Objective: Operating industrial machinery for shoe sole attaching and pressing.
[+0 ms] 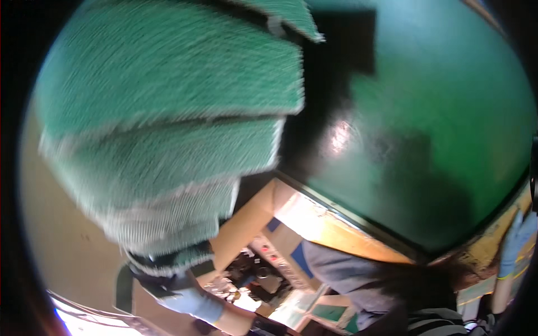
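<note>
A tall stack of green, ribbed, cloth-like pieces [179,84] fills the upper left, its pale edges blurred by motion. At its near lower end, my left hand [190,299] in a light blue glove is closed against the green material; the fingertips are hidden in dark shade there. Far to the right, my right hand [516,241], also gloved in light blue, lies along a worn edge with its fingers stretched out. Nothing shows in that hand. A broad, shiny green surface [448,84] stretches between the stack and my right hand.
A worn yellowish edge [336,227] borders the green surface. Below are a panel with red buttons [266,249] and a cluttered area of small parts [249,277]. A beige surface [61,224] lies beside the stack. Grey clothing [358,280] shows at the lower middle.
</note>
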A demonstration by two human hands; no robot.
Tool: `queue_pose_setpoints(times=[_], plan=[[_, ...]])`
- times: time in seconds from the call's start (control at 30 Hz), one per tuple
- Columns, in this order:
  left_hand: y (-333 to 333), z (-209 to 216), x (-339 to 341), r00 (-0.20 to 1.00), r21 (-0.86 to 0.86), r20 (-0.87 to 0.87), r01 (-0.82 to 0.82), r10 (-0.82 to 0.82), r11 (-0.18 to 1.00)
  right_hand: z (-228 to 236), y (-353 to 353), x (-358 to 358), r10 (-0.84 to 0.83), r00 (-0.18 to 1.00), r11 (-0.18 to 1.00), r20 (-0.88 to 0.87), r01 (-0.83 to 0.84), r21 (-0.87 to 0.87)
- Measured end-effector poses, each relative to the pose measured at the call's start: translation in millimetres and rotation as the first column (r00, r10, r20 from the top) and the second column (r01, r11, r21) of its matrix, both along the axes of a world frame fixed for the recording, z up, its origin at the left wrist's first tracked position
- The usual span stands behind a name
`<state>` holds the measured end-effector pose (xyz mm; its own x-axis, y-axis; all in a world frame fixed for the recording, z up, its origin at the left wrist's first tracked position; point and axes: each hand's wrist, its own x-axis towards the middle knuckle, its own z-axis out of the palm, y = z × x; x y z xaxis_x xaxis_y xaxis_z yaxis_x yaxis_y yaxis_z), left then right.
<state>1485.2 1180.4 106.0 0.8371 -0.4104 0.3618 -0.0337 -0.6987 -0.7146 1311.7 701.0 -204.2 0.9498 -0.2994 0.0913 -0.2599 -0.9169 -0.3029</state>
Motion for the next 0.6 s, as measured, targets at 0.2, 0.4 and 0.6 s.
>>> queue_pose_setpoints(times=[0.2,0.4,0.6], plan=[[-3,-27,4,0.998,-0.996,0.054,0.052,0.034,0.065,13,-45,-3,0.023,0.996,0.986,-0.091,-0.038,-0.165],[-5,-126,-74,0.900,-0.609,-0.325,-0.435,-0.291,-0.663,7,-45,-9,0.019,1.000,0.993,-0.009,-0.020,-0.120],[-12,-268,-192,0.871,-0.845,-0.486,-0.489,0.074,0.214,17,-19,-47,-0.043,0.999,0.992,-0.013,0.041,-0.118]])
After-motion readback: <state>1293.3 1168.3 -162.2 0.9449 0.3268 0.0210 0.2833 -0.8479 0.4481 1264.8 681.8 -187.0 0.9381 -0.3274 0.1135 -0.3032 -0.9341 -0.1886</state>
